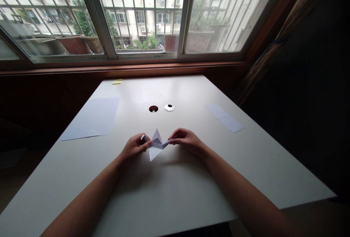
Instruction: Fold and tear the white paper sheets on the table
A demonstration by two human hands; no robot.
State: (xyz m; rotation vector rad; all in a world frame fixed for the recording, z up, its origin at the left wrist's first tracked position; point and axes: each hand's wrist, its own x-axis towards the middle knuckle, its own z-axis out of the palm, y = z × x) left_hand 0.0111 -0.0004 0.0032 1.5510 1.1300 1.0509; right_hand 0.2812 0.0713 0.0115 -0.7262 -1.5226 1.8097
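A folded white paper crane is held between my two hands, above the middle of the white table. One pointed wing stands up and the other points down toward me. My left hand pinches the crane's left end, where a thin bent tip sticks up by the fingers. With thumb and fingertips closed, my right hand grips the narrow point at the crane's right end. Shadows of the hands fall on the tabletop below.
A large white sheet lies on the left, and a paper strip on the right. Farther back are a round hole, a silver grommet and yellow slips. A barred window stands behind the table.
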